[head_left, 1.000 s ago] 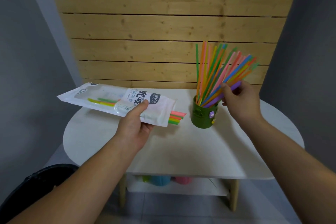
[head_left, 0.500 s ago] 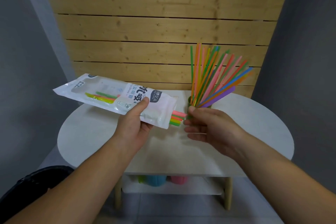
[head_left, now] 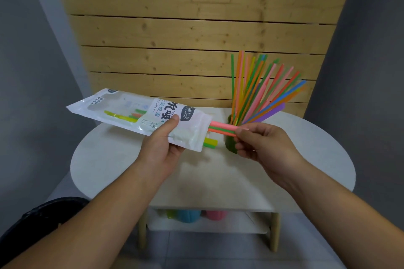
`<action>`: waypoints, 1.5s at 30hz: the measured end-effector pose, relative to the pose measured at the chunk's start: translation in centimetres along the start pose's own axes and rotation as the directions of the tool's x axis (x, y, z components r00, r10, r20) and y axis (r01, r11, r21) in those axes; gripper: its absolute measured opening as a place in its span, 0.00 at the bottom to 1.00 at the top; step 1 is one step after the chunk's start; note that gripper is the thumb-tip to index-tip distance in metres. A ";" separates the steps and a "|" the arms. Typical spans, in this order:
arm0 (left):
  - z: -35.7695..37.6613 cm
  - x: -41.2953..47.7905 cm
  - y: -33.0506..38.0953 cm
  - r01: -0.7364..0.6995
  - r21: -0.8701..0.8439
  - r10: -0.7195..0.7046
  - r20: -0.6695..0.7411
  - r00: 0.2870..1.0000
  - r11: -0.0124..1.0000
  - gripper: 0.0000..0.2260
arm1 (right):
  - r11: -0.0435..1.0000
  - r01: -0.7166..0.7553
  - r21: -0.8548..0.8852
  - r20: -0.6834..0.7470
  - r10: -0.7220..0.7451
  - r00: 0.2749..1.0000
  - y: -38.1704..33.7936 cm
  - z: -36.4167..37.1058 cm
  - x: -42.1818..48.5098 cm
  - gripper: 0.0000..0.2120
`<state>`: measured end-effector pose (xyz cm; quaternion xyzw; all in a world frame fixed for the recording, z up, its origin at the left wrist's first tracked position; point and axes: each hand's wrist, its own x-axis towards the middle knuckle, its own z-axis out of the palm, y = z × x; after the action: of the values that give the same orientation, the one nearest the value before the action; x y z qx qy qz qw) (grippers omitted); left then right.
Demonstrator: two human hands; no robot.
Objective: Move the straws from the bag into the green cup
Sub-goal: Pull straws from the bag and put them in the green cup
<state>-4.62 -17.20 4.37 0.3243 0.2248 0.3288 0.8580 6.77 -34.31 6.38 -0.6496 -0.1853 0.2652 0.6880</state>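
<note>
I judged the job nearly done: the fanned straws (head_left: 258, 94) stood in the green cup (head_left: 229, 145). Left of the cup my left hand (head_left: 161, 150) gripped the bag (head_left: 135, 113); in front of it my right hand (head_left: 262, 148) pinched the protruding straws (head_left: 220, 129) (a few more lay inside).

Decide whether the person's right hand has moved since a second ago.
Yes: from right of the round green cup, the right hand crossed leftward in front of it.

Fanned straws (head_left: 251, 102) fill green cup (head_left: 229, 145) mouth, leaning rt; lft side open.
</note>
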 end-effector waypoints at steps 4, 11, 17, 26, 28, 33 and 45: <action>0.0 0.0 0.0 0.007 -0.016 -0.008 -0.021 1.000 1.000 0.11 | 1.000 0.000 -0.003 -0.032 0.000 0.999 -0.4 -1.0 0.0 0.06; 0.0 0.0 -0.2 0.021 -0.029 -0.022 -0.045 0.999 0.999 0.11 | 0.994 -0.080 0.080 0.054 0.075 0.996 0.1 -1.3 0.3 0.09; 0.0 0.2 0.0 0.024 -0.040 -0.026 -0.050 0.998 0.999 0.11 | 0.977 -0.170 0.126 0.148 0.151 0.977 1.4 0.1 -0.1 0.28; -0.1 0.1 0.1 0.009 -0.050 -0.012 -0.051 0.999 0.999 0.13 | 0.924 -0.276 0.263 0.214 0.223 0.951 1.5 2.0 -0.5 0.01; -0.1 0.1 0.1 0.013 -0.047 -0.015 -0.046 0.999 0.999 0.12 | 0.877 -0.261 0.404 0.182 0.203 0.962 1.4 2.1 -0.2 0.03; 0.2 -0.2 -0.4 0.022 -0.037 -0.023 -0.029 0.999 0.999 0.11 | 0.850 -0.183 0.494 0.050 0.183 0.982 1.9 3.1 0.7 0.02; 0.2 -0.1 -0.8 0.063 -0.054 -0.065 -0.037 0.997 0.997 0.11 | 0.855 0.035 0.517 -0.163 0.058 0.985 1.3 2.7 1.0 0.07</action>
<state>-4.25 -17.84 3.95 0.2878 0.2432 0.3131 0.8718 5.76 -31.58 5.22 -0.4622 -0.0427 0.2521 0.8491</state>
